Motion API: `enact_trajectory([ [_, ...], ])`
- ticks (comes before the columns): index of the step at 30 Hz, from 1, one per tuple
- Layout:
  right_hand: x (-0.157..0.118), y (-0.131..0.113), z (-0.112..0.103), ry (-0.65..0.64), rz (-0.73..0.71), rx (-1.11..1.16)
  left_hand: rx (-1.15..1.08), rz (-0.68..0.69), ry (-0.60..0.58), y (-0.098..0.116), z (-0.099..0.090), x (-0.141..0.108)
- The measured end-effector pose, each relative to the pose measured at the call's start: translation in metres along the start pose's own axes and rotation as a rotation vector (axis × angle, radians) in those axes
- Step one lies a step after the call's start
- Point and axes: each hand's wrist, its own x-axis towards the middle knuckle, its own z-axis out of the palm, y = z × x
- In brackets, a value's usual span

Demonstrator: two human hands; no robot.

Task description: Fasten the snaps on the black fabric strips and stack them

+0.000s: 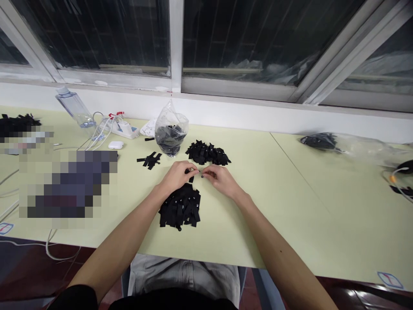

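Observation:
My left hand (177, 175) and my right hand (220, 179) meet over the pale green table (277, 193), fingertips pinched together on a small black strap piece (194, 174) held between them. Just below my hands lies a pile of black strap pieces (180, 207) with small white marks. Beyond my hands sits a second heap of black pieces (207, 153). A clear plastic bag (170, 129) with more black pieces stands upright behind them. A few loose black strips (150, 159) lie to the left.
A clear water bottle (75, 107), a white power strip with cables (120, 125) and a white earbud case (115, 145) lie at the back left. Another plastic bag with dark pieces (335, 143) rests at the right. Windows run along the far wall.

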Motion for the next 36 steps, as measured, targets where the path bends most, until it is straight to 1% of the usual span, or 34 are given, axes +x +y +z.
enact_trajectory([
  [7, -0.0002, -0.0003, -0.0004, -0.007, 0.002, -0.004, 0.038, 0.042, -0.085, 0.0035, 0.001, -0.0031],
  [10, -0.0001, -0.0012, -0.001, -0.01, 0.009, -0.001, 0.046, 0.046, -0.096, 0.0045, 0.0011, -0.0036],
  [13, -0.0003, -0.0022, -0.0014, -0.026, 0.006, 0.002, 0.02, 0.041, -0.062, 0.003, 0.0011, -0.0028],
  [17, -0.0011, -0.0025, -0.0014, -0.03, -0.009, 0.001, -0.028, 0.018, 0.043, 0.0, 0.0011, -0.0004],
  [20, -0.0017, -0.0022, -0.0014, -0.028, -0.014, -0.002, -0.071, 0.001, 0.091, -0.0007, 0.0012, 0.001],
  [28, -0.0014, -0.0006, 0.0, -0.027, -0.013, -0.008, -0.115, -0.078, 0.132, 0.0046, -0.002, 0.0014],
  [36, -0.0022, -0.0001, 0.0006, -0.027, 0.005, -0.008, -0.089, -0.08, 0.164, 0.0052, 0.0023, 0.0007],
])
